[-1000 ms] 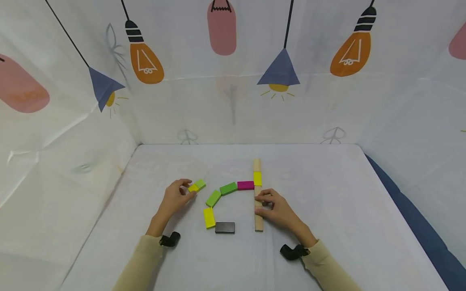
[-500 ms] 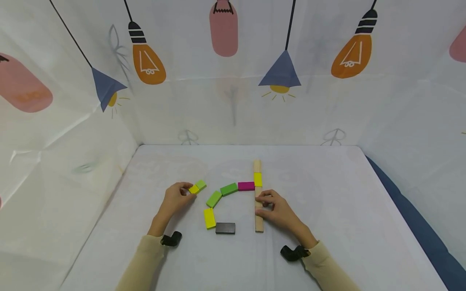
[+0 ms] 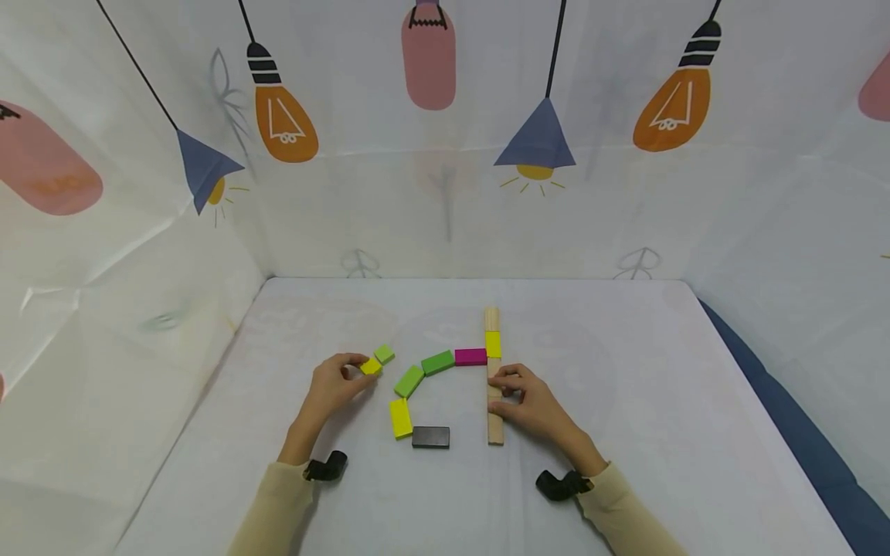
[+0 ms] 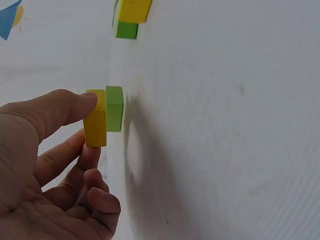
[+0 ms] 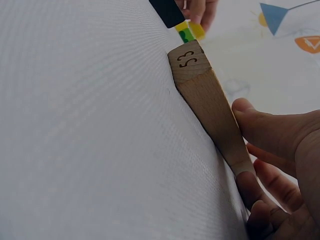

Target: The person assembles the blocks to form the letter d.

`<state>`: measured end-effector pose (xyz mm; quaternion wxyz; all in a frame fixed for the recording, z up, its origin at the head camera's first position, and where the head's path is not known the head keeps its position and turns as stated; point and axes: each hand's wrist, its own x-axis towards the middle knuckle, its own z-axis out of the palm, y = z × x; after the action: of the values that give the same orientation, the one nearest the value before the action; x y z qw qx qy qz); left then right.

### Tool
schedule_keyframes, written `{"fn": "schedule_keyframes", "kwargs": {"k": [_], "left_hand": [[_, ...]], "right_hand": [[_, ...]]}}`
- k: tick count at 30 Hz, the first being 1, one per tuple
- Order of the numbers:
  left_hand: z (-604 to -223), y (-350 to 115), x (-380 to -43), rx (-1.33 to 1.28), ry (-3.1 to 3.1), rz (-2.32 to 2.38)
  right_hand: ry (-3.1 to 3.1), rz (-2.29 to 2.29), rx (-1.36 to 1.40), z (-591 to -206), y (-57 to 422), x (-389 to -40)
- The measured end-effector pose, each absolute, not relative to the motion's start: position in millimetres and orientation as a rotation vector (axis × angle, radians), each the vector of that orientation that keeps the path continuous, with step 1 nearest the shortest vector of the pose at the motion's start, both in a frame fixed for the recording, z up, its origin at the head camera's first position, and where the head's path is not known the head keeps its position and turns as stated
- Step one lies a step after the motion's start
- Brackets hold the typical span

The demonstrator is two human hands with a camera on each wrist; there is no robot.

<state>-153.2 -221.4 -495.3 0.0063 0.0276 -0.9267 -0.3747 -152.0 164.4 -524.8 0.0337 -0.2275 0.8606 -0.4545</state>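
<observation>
My left hand (image 3: 337, 384) pinches a yellow block (image 3: 371, 367) between thumb and fingers, left of a curved row of blocks. In the left wrist view, a light green block (image 4: 114, 109) stands close beside the yellow one, farther from the thumb. My right hand (image 3: 531, 401) rests its thumb and fingertips on a straight line of plain wooden blocks (image 3: 495, 428). The number 53 shows on the end of the nearest wooden block (image 5: 189, 60) in the right wrist view. The palm sides of the other right fingers are partly hidden.
The curve holds a yellow block (image 3: 401, 418), green blocks (image 3: 409, 381) and a magenta block (image 3: 470, 357) meeting the wooden line. A dark grey block (image 3: 431, 437) lies at the curve's near end. Another yellow block (image 3: 493, 344) sits within the line on the white table (image 3: 626, 371).
The left hand has drawn the yellow block slightly toward me, so it has come away from the light green block in the head view. The right hand stays in place.
</observation>
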Motion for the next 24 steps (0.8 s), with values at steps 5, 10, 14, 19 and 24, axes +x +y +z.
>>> {"fn": "schedule_keyframes", "kwargs": {"k": [5,10,14,19,24], "left_hand": [[-490,-212,-146,0.038,-2.862,-1.218],[-486,-202,-137,-0.037,-2.821,-1.265],[-484,-195,-130,-0.113,-2.788,-1.308],[-480,-186,-123,-0.174,-2.801,-1.327],[-479,-179,-115,-0.269,-2.770,-1.315]], "right_hand": [[2.643,-1.402,-0.697,-524,165,-152],[2.630,-1.413,-0.692,-523,164,-151],[2.629,-1.411,-0.689,-522,164,-151],[2.641,-1.401,-0.697,-522,164,-151],[2.653,-1.403,-0.700,-522,163,-150]]}}
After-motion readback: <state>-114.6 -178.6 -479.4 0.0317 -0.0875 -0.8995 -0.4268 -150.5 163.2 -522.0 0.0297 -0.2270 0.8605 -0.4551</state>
